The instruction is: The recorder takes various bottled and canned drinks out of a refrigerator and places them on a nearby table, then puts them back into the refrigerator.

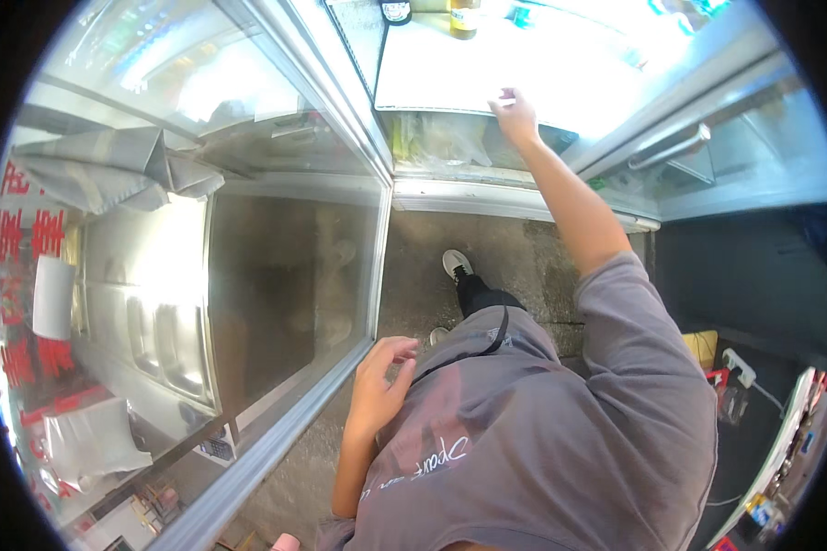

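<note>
My right hand (515,118) reaches over the front part of a brightly lit white shelf (441,76) inside a glass-door display cooler. Its fingers are partly curled; glare hides whether they hold or touch anything. Farther back on that shelf stand a bottle of yellow liquid (464,19), a dark bottle (396,11) and a small teal item (524,16). Below the shelf lie clear plastic bags (455,141), some with green contents. My left hand (384,379) hangs beside my torso near the edge of the glass door, fingers loosely bent and apart, with nothing in it.
An open framed glass door (296,206) stands at my left, with a stainless steel surface (145,289) and a grey cloth (110,169) seen through it. Another glass door with a metal handle (670,147) is at the right. A white power strip (739,367) is at the lower right.
</note>
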A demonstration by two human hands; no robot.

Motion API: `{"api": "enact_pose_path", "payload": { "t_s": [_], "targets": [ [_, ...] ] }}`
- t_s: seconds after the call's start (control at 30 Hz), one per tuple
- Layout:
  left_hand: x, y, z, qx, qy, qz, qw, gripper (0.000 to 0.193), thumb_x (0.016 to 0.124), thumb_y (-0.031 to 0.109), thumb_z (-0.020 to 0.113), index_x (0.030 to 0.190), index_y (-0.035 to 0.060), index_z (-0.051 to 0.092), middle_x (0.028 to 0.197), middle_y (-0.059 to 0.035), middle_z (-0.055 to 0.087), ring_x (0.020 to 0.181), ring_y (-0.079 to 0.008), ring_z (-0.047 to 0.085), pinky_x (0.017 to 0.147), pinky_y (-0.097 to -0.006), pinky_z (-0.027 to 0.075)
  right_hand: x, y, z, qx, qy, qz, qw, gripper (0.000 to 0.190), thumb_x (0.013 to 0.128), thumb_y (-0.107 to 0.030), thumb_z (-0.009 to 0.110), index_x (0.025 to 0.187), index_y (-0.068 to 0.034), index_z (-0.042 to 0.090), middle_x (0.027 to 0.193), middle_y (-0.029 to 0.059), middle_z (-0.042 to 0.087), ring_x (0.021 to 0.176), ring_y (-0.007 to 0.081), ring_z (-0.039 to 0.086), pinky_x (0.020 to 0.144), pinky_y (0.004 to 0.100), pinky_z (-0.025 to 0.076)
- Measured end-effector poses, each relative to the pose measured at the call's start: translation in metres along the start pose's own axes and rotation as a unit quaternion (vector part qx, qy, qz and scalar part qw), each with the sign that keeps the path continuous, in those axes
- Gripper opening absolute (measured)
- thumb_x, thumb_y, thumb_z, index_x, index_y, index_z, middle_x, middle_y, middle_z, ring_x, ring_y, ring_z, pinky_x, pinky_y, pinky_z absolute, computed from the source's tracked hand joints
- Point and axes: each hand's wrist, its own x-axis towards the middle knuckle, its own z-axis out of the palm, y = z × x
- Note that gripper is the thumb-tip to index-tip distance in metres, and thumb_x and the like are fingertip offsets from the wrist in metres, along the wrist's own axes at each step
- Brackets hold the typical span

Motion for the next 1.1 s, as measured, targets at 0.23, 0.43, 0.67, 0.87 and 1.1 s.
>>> {"api": "enact_pose_path", "payload": {
  "t_s": [0.23, 0.43, 0.67, 0.87, 1.1],
  "targets": [
    [0.074, 0.025, 0.001, 0.007, 0.041, -0.055, 0.998, 0.027, 0.084, -0.005, 0.062, 0.111, -0.0010, 0.065, 0.107, -0.0146, 0.066, 0.092, -0.0248, 0.067, 0.083, -0.0327, 0.053, 0.205, 0.002, 0.076, 0.025, 0.156, -0.161, 0.974, 0.052, 0.085, -0.024, 0.077, 0.123, 0.002, 0.053, 0.115, 0.0209, 0.061, 0.096, 0.0282, 0.064, 0.084, 0.0392, 0.052],
    [0.123, 0.034, 0.005, 0.024, 0.056, -0.086, 0.994, 0.028, 0.084, -0.003, 0.063, 0.112, -0.0010, 0.065, 0.109, -0.0152, 0.066, 0.094, -0.0261, 0.066, 0.084, -0.0331, 0.052, 0.264, 0.070, 0.091, 0.036, 0.104, -0.161, 0.981, 0.052, 0.086, -0.023, 0.076, 0.124, 0.001, 0.052, 0.116, 0.0210, 0.060, 0.099, 0.0294, 0.063, 0.086, 0.0403, 0.051],
    [0.152, 0.037, 0.007, 0.040, 0.059, -0.086, 0.994, 0.027, 0.084, -0.003, 0.063, 0.111, -0.0004, 0.064, 0.110, -0.0157, 0.066, 0.095, -0.0287, 0.066, 0.085, -0.0348, 0.052, 0.320, 0.158, 0.108, 0.048, 0.068, -0.147, 0.986, 0.051, 0.086, -0.022, 0.074, 0.126, 0.000, 0.051, 0.119, 0.0211, 0.058, 0.102, 0.0311, 0.061, 0.089, 0.0419, 0.050],
    [0.163, 0.037, 0.009, 0.050, 0.056, -0.090, 0.993, 0.031, 0.083, -0.006, 0.062, 0.113, -0.0009, 0.064, 0.111, -0.0152, 0.066, 0.097, -0.0261, 0.066, 0.085, -0.0343, 0.052, 0.317, 0.188, 0.121, 0.052, 0.053, -0.141, 0.987, 0.050, 0.087, -0.021, 0.073, 0.127, -0.001, 0.050, 0.121, 0.0212, 0.057, 0.105, 0.0325, 0.059, 0.092, 0.0432, 0.050],
    [0.165, 0.038, 0.012, 0.037, 0.034, -0.092, 0.994, 0.030, 0.083, -0.006, 0.062, 0.112, -0.0013, 0.064, 0.112, -0.0156, 0.066, 0.097, -0.0263, 0.066, 0.085, -0.0341, 0.052, 0.334, 0.200, 0.130, 0.054, 0.062, -0.144, 0.986, 0.050, 0.088, -0.019, 0.072, 0.129, -0.002, 0.048, 0.123, 0.0213, 0.055, 0.109, 0.0341, 0.058, 0.095, 0.0448, 0.049]
  ]
}}
